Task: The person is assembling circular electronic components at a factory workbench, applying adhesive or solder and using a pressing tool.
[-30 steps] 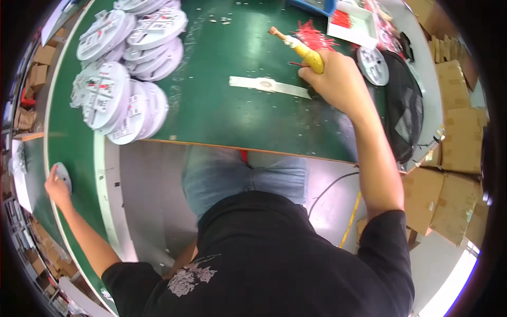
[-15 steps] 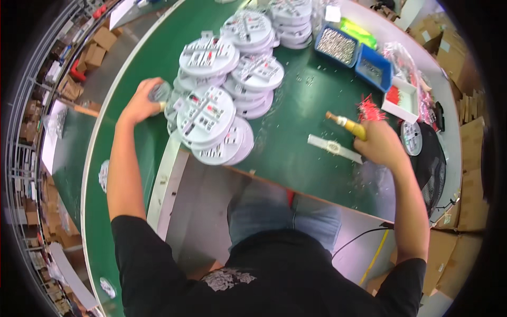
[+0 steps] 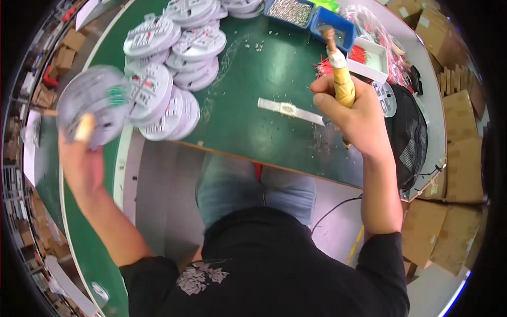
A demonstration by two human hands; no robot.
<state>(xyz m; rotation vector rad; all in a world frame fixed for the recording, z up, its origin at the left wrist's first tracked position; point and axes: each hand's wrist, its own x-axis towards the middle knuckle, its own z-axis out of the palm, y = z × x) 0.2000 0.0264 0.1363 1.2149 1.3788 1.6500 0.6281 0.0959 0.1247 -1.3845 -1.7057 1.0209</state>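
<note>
My left hand (image 3: 84, 164), at the table's left side, grips a round pale plastic disc (image 3: 92, 100) by its near edge. The disc is lifted and tilted, blurred by motion, with slots and a green patch on its face. A yellowish cover sits on that thumb. My right hand (image 3: 362, 116) is wrapped around a stick-like hand tool (image 3: 342, 79) bound in yellow tape, its brown end pointing away from me; its exact kind is unclear. Left of this hand, a flat white strip (image 3: 285, 108) lies on the green table. Several stacks of white round bases (image 3: 150, 92) stand beside the left hand.
At the back stand a blue bin (image 3: 282, 22) of small metal parts and another blue bin (image 3: 349, 34). Red wires (image 3: 322, 67) lie beside a white box (image 3: 376, 68). A black mesh bag (image 3: 409, 132) is at the right edge. Cardboard boxes (image 3: 459, 164) stand beyond.
My left hand has drawn back toward me and left, raising the disc off the stacks. My right hand has turned the taped tool more upright. The whole view has shifted, moving the table up and left.
</note>
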